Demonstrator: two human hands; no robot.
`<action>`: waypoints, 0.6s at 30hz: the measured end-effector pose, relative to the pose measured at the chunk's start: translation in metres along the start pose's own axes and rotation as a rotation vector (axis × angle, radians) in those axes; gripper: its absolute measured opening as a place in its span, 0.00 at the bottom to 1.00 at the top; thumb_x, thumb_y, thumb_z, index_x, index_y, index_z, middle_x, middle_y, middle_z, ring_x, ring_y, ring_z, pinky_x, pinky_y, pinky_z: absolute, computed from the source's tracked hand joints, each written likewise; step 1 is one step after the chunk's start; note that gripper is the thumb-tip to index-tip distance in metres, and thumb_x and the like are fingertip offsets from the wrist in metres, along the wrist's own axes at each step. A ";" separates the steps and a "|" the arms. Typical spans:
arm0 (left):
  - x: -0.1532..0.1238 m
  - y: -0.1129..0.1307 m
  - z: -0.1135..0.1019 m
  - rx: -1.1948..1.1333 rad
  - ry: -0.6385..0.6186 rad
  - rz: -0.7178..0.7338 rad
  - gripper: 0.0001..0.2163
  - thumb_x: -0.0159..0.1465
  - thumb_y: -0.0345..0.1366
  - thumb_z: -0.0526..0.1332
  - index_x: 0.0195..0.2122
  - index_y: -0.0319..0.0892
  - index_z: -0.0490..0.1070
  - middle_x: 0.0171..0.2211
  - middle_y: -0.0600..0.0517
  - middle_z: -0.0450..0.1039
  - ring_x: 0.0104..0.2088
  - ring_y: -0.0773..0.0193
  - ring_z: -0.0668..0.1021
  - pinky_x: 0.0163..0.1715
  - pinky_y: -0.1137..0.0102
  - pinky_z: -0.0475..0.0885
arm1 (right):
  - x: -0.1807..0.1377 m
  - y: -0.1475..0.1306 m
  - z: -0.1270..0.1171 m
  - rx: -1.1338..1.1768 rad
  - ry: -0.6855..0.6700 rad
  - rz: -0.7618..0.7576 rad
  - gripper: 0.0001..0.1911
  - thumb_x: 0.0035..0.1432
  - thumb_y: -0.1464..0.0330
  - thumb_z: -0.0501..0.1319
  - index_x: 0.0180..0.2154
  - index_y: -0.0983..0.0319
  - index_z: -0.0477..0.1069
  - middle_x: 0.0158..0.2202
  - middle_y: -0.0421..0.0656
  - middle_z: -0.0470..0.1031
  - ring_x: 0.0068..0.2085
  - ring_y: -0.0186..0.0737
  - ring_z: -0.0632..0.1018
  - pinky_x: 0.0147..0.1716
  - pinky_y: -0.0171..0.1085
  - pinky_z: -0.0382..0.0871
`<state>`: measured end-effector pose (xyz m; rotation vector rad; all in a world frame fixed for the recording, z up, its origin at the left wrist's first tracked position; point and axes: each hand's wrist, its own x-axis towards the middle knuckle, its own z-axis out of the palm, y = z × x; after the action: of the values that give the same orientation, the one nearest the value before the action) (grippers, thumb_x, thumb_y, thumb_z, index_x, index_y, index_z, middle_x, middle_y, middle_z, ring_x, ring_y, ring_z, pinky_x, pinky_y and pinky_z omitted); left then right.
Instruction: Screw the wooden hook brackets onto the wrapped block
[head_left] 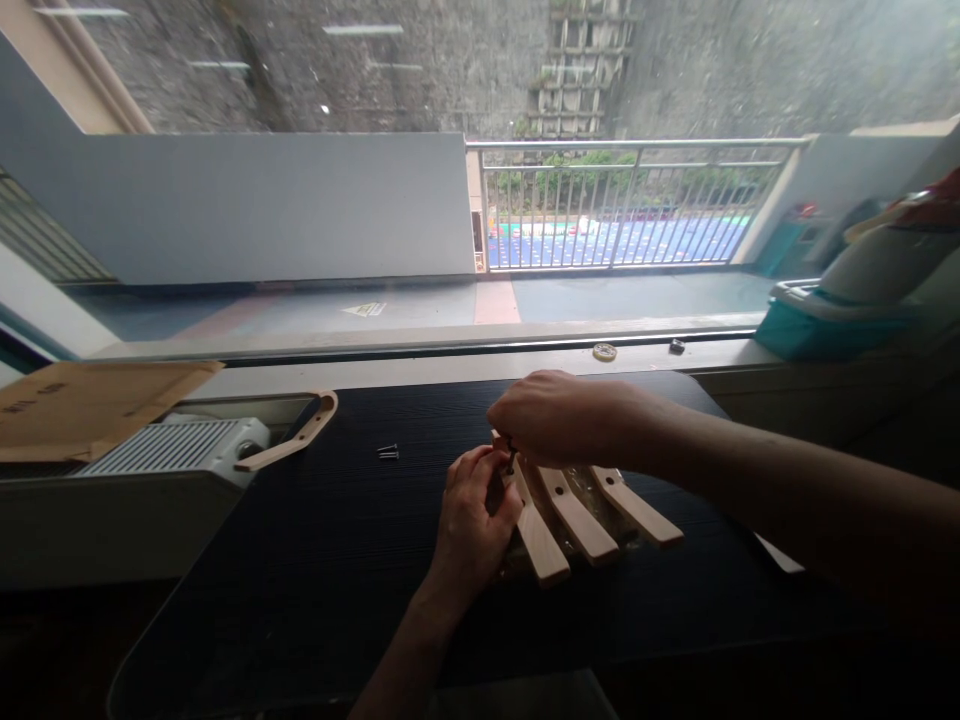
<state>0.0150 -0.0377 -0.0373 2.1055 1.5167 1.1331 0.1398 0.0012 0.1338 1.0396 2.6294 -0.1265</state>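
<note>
I work at a dark, wood-grained tabletop (pixel 337 540) set against a wide window. Two small metal screws (pixel 388 452) lie loose on it, well apart from my hands to the left. Further left, a curved pale wooden handle piece (pixel 296 437) rests against a white ribbed appliance (pixel 176 447), with a flat brown cardboard sheet (pixel 82 405) behind it. On the window ledge sit a small round disc (pixel 604 352) and a tiny dark item (pixel 677 346); a teal and white container (pixel 840 310) stands at far right. Nothing blocks the work area.

The fan of pale wooden slats (pixel 577 515), each tapered with a drilled hole, lies on the tabletop directly before me. My left hand (pixel 474 510) is curled closed around the near end of the leftmost slat. My right hand (pixel 559 418) is bent over the assembly's top, fingertips pinched on a small dark part I cannot identify.
</note>
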 end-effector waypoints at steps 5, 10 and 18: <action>0.000 0.000 0.000 0.012 -0.012 -0.008 0.13 0.58 0.32 0.55 0.45 0.41 0.67 0.49 0.46 0.66 0.51 0.56 0.67 0.52 0.59 0.65 | 0.002 0.005 0.004 -0.022 0.036 0.037 0.08 0.55 0.70 0.56 0.31 0.66 0.73 0.28 0.46 0.74 0.29 0.37 0.73 0.26 0.34 0.58; 0.000 -0.001 0.001 0.011 -0.003 0.012 0.12 0.58 0.32 0.55 0.44 0.42 0.67 0.48 0.46 0.66 0.51 0.56 0.67 0.52 0.58 0.65 | 0.000 0.008 0.001 -0.002 0.051 0.077 0.11 0.53 0.67 0.57 0.35 0.65 0.74 0.31 0.47 0.75 0.31 0.39 0.73 0.26 0.35 0.58; 0.000 0.000 0.000 0.005 0.006 0.001 0.14 0.58 0.32 0.55 0.45 0.41 0.67 0.48 0.47 0.67 0.51 0.56 0.67 0.51 0.59 0.66 | -0.001 0.007 0.000 0.031 0.101 -0.033 0.10 0.50 0.74 0.59 0.36 0.64 0.74 0.30 0.44 0.75 0.29 0.35 0.71 0.24 0.34 0.57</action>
<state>0.0148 -0.0381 -0.0376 2.1080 1.5225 1.1378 0.1450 0.0059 0.1346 1.0392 2.7441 -0.1250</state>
